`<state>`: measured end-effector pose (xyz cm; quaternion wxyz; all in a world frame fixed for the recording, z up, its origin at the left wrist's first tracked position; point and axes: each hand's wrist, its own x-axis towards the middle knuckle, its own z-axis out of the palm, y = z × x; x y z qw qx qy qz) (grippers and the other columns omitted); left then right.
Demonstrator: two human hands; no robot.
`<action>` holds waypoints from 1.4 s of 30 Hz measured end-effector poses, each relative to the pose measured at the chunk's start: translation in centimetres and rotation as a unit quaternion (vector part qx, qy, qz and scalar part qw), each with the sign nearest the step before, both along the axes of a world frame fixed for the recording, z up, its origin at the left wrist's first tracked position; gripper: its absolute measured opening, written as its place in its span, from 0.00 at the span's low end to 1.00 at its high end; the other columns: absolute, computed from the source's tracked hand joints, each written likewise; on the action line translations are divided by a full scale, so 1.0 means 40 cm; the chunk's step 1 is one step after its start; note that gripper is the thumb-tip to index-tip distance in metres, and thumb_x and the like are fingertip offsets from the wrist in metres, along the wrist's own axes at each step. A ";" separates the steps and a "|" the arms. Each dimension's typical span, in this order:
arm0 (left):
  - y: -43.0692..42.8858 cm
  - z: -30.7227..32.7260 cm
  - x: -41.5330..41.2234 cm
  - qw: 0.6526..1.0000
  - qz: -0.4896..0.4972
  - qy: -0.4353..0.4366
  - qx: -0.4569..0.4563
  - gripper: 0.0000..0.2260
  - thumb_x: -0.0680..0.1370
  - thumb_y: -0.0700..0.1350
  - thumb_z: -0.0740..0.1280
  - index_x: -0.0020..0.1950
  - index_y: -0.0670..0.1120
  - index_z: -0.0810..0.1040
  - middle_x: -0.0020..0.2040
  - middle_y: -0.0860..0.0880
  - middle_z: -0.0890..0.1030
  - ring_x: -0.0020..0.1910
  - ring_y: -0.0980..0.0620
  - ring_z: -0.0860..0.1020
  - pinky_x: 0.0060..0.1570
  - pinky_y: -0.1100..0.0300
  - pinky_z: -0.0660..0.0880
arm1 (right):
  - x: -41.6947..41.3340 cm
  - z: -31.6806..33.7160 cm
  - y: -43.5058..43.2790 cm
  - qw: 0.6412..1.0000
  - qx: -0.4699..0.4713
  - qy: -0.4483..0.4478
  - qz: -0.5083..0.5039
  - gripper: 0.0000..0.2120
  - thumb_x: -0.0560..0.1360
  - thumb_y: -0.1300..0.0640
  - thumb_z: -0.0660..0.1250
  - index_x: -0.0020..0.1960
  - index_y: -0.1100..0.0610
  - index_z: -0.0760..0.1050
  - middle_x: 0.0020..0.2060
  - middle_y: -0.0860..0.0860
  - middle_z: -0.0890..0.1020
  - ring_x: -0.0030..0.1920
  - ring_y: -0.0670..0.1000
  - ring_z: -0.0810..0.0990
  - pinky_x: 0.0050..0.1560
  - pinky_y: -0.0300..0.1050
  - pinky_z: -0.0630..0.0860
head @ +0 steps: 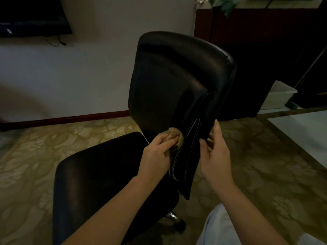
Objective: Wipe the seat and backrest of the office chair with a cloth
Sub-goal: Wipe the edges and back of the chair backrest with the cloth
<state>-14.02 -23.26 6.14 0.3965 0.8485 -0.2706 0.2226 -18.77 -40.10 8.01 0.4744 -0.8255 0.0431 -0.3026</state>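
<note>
The chair (159, 106) stands at frame centre. Its backrest (177, 71) rises upright toward 12 o'clock, and the seat (99, 174) extends from the backrest base toward 8 o'clock. The left forearm enters from 7 o'clock and runs toward 1 o'clock, with the wrist nearly straight. The left hand (157, 151) is back-up, its fingers curled round the cloth (174, 137), which it grasps firmly. The cloth is tan, bunched into a wad, and pressed against the front face of the lower backrest, just at 9 o'clock of the pale piping lines there and above the rear of the seat. The right forearm enters from 5 o'clock and runs toward 11 o'clock. The right hand (215, 152) is at 3 o'clock of the left hand, with the backrest's lower section between them. Its thumb lies on the near face and its fingers (216, 128) reach up and round the outer edge, so the hand clasps the backrest. A knee (221, 227) in pale denim shows at 5 o'clock. The patterned floor (53, 142) surrounds the chair. A white bin (279, 96) sits at 3 o'clock beside a dark cabinet (256, 23). A TV (31, 15) hangs on the wall (88, 68) at 10 o'clock.
</note>
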 end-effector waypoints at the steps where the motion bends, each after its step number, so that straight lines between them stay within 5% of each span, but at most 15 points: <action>1: -0.001 0.016 0.010 1.000 0.000 -0.010 0.001 0.15 0.78 0.29 0.67 0.62 0.40 0.83 0.64 0.44 0.81 0.64 0.64 0.70 0.67 0.78 0.63 | 0.000 0.000 -0.001 1.000 0.001 0.000 0.002 0.31 0.81 0.59 0.61 0.79 0.42 0.52 0.64 0.46 0.76 0.61 0.40 0.75 0.59 0.36 0.75; 11: -0.066 0.125 0.037 0.998 -0.026 -0.036 -0.031 0.18 0.80 0.43 0.61 0.68 0.44 0.79 0.68 0.47 0.78 0.68 0.62 0.70 0.71 0.72 0.65 | -0.010 0.012 0.001 0.999 0.026 -0.009 0.022 0.30 0.81 0.59 0.61 0.79 0.45 0.55 0.63 0.46 0.77 0.60 0.39 0.76 0.58 0.35 0.76; 16: -0.025 0.002 -0.003 1.000 -0.003 0.014 -0.023 0.18 0.80 0.36 0.65 0.69 0.45 0.78 0.70 0.48 0.77 0.70 0.58 0.73 0.72 0.68 0.66 | -0.005 0.002 -0.005 1.000 0.010 0.005 0.011 0.33 0.80 0.61 0.64 0.78 0.44 0.56 0.62 0.46 0.77 0.59 0.39 0.76 0.56 0.34 0.76; 23: -0.032 0.001 0.001 0.997 -0.002 0.029 -0.068 0.15 0.81 0.39 0.69 0.67 0.45 0.81 0.66 0.48 0.80 0.66 0.59 0.76 0.69 0.65 0.71 | 0.003 0.004 -0.031 0.998 0.020 0.048 0.033 0.34 0.77 0.63 0.68 0.77 0.46 0.58 0.60 0.46 0.77 0.57 0.40 0.77 0.50 0.26 0.74; 29: -0.035 0.069 0.039 0.998 -0.003 -0.007 -0.066 0.14 0.79 0.36 0.71 0.63 0.44 0.83 0.63 0.48 0.82 0.64 0.58 0.77 0.68 0.68 0.71 | 0.005 -0.002 -0.011 1.000 0.023 0.017 -0.013 0.21 0.77 0.59 0.70 0.68 0.50 0.69 0.56 0.47 0.79 0.53 0.40 0.79 0.49 0.34 0.78; 32: -0.043 0.060 0.037 0.997 -0.006 -0.002 -0.078 0.13 0.79 0.37 0.71 0.63 0.44 0.83 0.63 0.48 0.82 0.64 0.58 0.78 0.68 0.67 0.71 | -0.003 -0.011 0.003 0.999 0.029 -0.009 -0.038 0.15 0.77 0.58 0.70 0.61 0.49 0.72 0.52 0.48 0.80 0.50 0.40 0.79 0.43 0.29 0.75; 42: -0.001 -0.121 -0.030 0.994 0.027 0.066 -0.078 0.14 0.80 0.34 0.68 0.65 0.43 0.82 0.63 0.48 0.80 0.63 0.60 0.76 0.66 0.69 0.72 | 0.003 -0.039 0.021 0.997 -0.010 -0.026 -0.071 0.14 0.79 0.59 0.66 0.63 0.50 0.70 0.52 0.49 0.76 0.52 0.44 0.77 0.45 0.32 0.76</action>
